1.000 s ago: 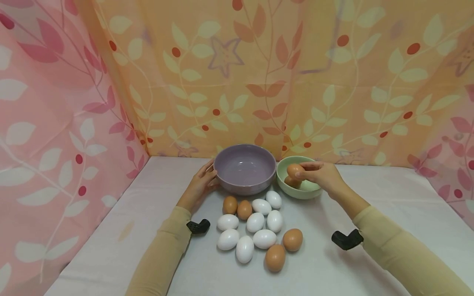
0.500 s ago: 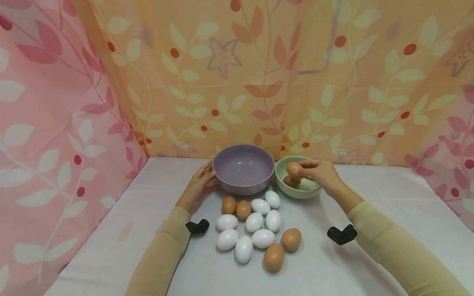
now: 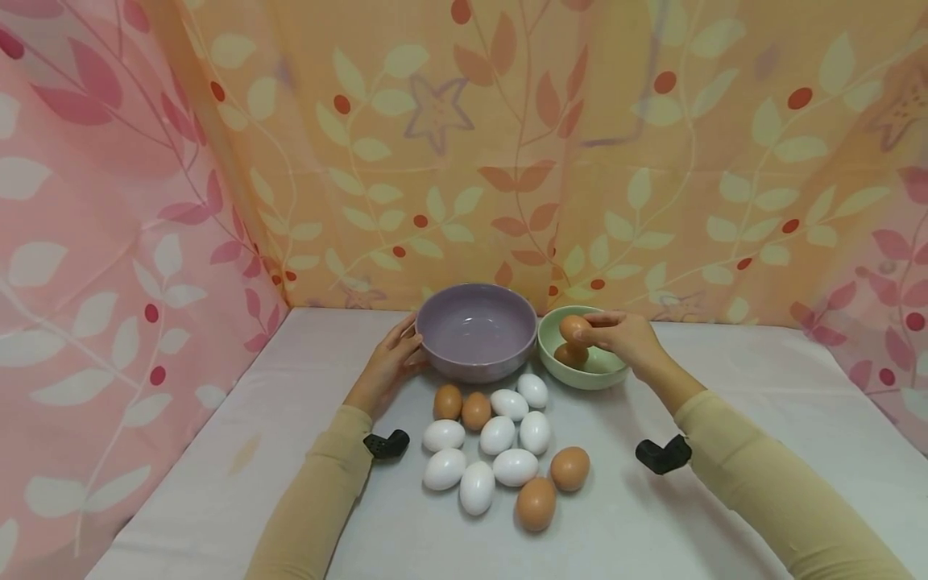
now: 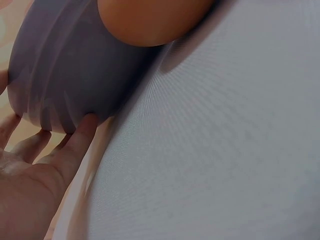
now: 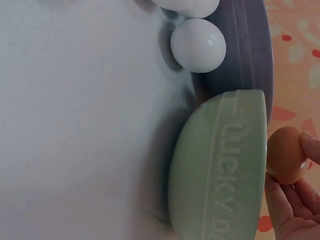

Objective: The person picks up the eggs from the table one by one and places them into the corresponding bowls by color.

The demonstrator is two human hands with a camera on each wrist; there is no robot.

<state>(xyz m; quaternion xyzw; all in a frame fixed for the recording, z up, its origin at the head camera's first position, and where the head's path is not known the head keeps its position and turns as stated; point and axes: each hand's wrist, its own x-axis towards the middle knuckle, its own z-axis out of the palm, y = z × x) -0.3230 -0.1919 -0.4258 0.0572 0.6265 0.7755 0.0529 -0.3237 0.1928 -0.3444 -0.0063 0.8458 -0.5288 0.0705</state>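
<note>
My right hand (image 3: 629, 342) pinches a brown egg (image 3: 573, 328) between thumb and fingers above the small green bowl (image 3: 605, 362). Another brown egg (image 3: 569, 356) lies inside that bowl, beneath the held one. In the right wrist view, the pinched egg (image 5: 285, 156) shows beyond the bowl's rim. My left hand (image 3: 389, 362) rests against the left side of the large purple bowl (image 3: 482, 372). The left wrist view shows its spread fingers touching the bowl's outer wall. No egg is visible inside the purple bowl.
Several white eggs (image 3: 498, 435) lie on the white cloth (image 3: 616, 532) before the bowls. Two brown eggs (image 3: 448, 402) sit near the purple bowl, and two brown eggs (image 3: 536, 504) lie nearer the front. A patterned curtain (image 3: 435, 201) hangs behind.
My right hand and wrist have shifted slightly left, and the held egg has risen a little. My left hand and the eggs on the cloth stay in place.
</note>
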